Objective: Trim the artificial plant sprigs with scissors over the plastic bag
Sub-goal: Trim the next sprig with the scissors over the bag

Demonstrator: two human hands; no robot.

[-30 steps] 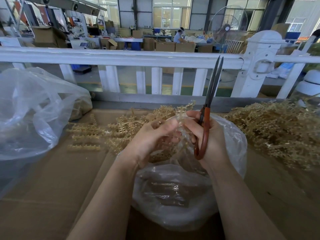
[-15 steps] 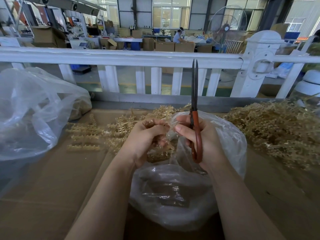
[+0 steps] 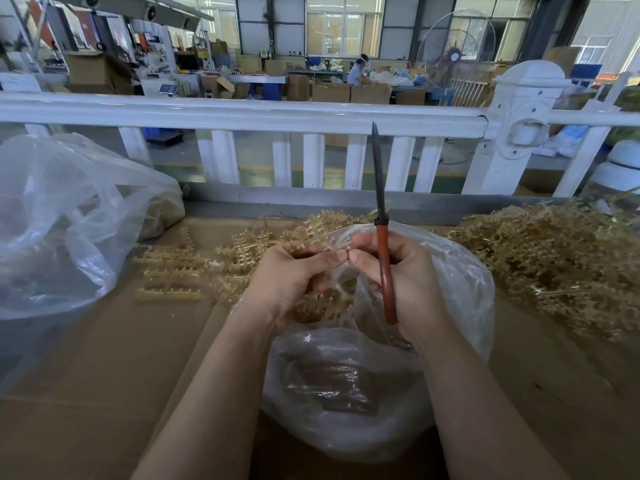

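Fingertips of both hands meet, pinching a sprig over the bag; right hand also grips the scissors, blades closed, pointing up — between cuts, next needs blades lowered and opened onto the sprig

white railing | standing fan | cardboard boxes | seated worker

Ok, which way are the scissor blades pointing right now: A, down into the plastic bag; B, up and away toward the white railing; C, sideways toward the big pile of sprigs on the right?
B: the right hand holds the scissors by the orange handle, and the closed blades rise in front of the white railing, above the plastic bag.
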